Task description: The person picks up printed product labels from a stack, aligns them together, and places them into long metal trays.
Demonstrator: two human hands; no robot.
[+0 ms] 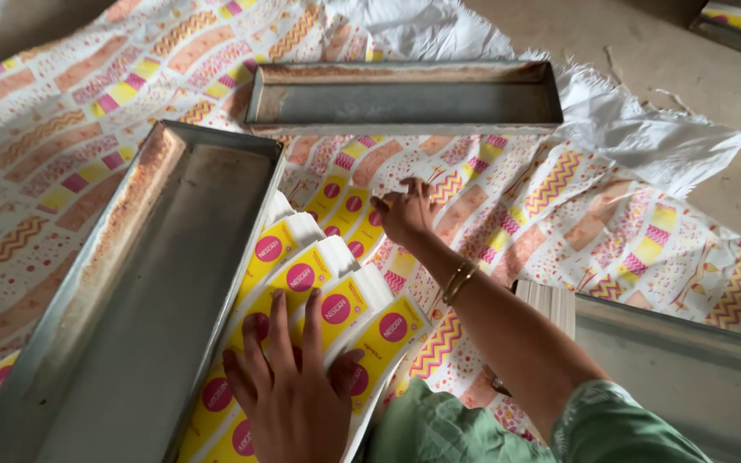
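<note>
My left hand [292,390] lies flat, fingers spread, on a fanned row of flat yellow and white cartons [319,283] with round pink marks, next to the long metal tray [130,283]. My right hand [405,210], with gold bangles on the wrist, reaches forward and touches the far end of the carton row on the patterned sheet [551,206]. Its fingertips pinch at a carton edge; whether it grips one is unclear.
A second long metal tray [405,99] lies across the top. A third metal tray [688,360] and a stack of white sheets [546,304] sit at the right. The printed sheet covers a white sack on a concrete floor. My green sleeve fills the bottom.
</note>
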